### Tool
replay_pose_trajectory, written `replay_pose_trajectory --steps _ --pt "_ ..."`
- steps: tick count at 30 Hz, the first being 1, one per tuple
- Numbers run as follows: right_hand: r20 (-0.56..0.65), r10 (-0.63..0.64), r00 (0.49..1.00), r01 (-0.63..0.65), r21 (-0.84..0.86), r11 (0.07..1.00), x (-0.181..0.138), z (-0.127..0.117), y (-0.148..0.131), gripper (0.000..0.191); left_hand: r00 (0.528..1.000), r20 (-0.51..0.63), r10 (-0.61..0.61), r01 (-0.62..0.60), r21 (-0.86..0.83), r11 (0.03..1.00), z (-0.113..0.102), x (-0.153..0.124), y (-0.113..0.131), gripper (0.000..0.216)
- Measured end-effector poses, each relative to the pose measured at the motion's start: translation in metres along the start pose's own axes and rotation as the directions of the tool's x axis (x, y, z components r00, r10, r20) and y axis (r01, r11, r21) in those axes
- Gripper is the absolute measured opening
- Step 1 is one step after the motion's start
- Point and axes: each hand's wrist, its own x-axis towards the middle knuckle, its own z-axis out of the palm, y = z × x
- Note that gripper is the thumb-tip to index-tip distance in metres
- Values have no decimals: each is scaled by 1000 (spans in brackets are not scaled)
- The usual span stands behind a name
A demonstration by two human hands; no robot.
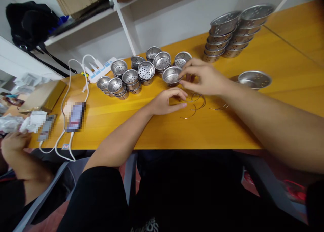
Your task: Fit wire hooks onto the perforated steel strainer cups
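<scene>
My right hand point(202, 77) reaches across the yellow table point(152, 131), its fingertips touching the rim of a small perforated metal cup point(171, 76). My left hand point(168, 101) rests just below it, fingers curled and pinched, among several thin curved wire handles point(194, 102) that lie loose on the table. What the left fingers pinch is too small to make out.
A cluster of small perforated metal cups point(131, 77) stands behind. Two stacks of larger perforated bowls point(233, 33) sit at the far right, one single bowl point(254, 79) nearer. A power strip point(100, 70), cables and a phone point(75, 116) lie left. Another person's hand point(14, 142) is at the left edge.
</scene>
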Motion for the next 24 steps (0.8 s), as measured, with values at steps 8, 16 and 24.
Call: replay_pose_trajectory --steps 8,16,24 --pt "18 13 1000 -10 -148 989 1 34 21 29 996 30 83 -84 13 996 0 0 4 18" --pt "92 77 993 -55 -217 975 5 42 21 41 996 -8 87 -87 29 996 -1 -1 -2 26" --pt "118 58 991 -44 -121 992 6 38 16 31 997 -2 79 -79 28 996 -2 -2 -1 22"
